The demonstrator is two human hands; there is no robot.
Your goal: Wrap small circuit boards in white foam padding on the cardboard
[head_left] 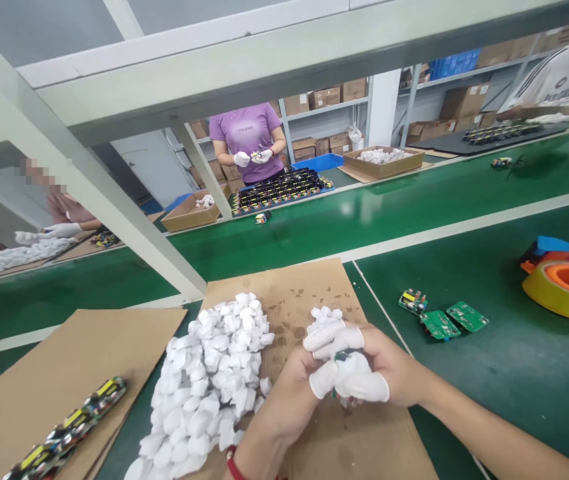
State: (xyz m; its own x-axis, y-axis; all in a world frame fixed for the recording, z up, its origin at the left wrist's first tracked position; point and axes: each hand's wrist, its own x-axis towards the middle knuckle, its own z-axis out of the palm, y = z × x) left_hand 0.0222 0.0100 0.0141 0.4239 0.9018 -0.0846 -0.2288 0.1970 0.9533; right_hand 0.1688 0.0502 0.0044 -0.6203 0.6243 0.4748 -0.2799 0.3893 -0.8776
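Note:
My left hand [314,373] and my right hand [364,373] meet over a brown cardboard sheet [334,440], with white covers on the fingertips. Both are closed around a small circuit board [341,356]; only a dark green bit and some parts below the fingers show. A heap of white pieces [224,360] lies on the cardboard to the left of my hands. Just behind my fingers is a smaller pile of white pieces [325,316].
Circuit boards [439,325] and tape rolls [564,290] lie on the green bench at right. Assembled boards [77,420] sit on cardboard at left. A slanted metal post [114,200] stands ahead. Across the green belt [314,230], people work beside boxes.

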